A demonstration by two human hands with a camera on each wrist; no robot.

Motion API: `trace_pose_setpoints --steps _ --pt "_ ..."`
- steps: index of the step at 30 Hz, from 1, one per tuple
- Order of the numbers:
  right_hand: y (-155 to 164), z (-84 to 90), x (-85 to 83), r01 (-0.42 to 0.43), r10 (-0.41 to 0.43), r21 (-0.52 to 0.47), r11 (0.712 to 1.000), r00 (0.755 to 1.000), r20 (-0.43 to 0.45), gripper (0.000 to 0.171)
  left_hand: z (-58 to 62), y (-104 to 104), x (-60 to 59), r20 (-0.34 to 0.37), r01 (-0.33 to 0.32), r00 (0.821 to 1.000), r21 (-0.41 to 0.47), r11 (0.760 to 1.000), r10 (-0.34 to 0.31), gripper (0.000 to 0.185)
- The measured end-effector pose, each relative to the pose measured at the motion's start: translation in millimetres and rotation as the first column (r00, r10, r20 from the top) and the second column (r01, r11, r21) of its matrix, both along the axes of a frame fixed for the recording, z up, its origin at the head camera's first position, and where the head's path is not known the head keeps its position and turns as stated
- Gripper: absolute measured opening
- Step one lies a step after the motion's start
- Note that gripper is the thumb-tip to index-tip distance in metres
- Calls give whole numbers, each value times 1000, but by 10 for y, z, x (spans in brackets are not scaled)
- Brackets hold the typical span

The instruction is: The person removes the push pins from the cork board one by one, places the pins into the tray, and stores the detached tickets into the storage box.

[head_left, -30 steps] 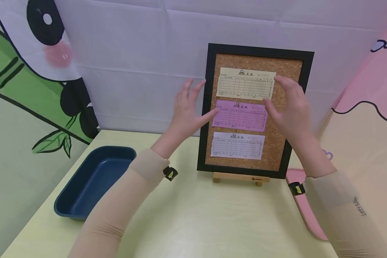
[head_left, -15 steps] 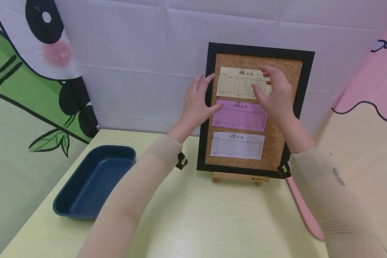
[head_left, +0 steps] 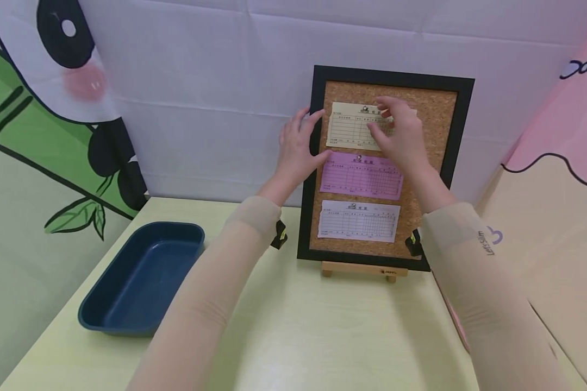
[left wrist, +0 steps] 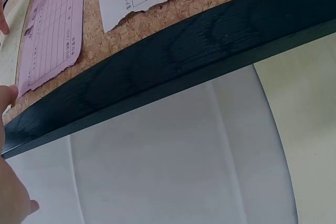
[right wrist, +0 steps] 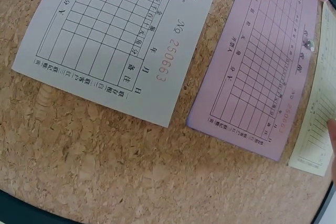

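A black-framed cork board (head_left: 432, 155) leans upright on a small wooden easel (head_left: 364, 268). Three printed receipt slips hang on it: pale yellow (head_left: 348, 130) on top, pink (head_left: 361, 176) in the middle, white (head_left: 359, 222) at the bottom. A clear-headed push pin (right wrist: 308, 44) sits at the pink slip's top edge in the right wrist view. My left hand (head_left: 295, 146) spreads at the frame's left side, its thumb by the pink slip's upper left corner. In front of the yellow slip, my right hand (head_left: 403, 133) has thumb and fingers apart with nothing between them, covering the slip's right part.
A deep blue tray (head_left: 139, 277) stands on the left of the pale table (head_left: 323, 331). Behind the board hangs a white printed cloth (head_left: 215, 81). The edge of a pink object (head_left: 452, 315) shows beside my right forearm.
My right hand has moved left from the board's right side to the front of the yellow slip. My left hand has shifted right and up to the frame. The slips have not moved.
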State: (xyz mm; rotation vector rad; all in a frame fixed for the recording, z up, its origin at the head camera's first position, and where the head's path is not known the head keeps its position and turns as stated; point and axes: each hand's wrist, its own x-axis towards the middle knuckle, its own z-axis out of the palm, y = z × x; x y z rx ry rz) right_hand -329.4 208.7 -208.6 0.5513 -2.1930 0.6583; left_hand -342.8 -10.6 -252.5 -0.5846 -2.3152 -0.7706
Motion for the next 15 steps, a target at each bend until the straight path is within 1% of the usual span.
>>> trace_pose_setpoints --steps 9,15 --pt "-47 -5 -77 27 -27 -27 999 1000 -4 42 -28 51 -41 -64 -12 998 59 998 16 68" --pt "-61 -3 -112 25 -25 -35 999 999 -20 39 -59 81 -52 -76 -20 997 109 994 29 63"
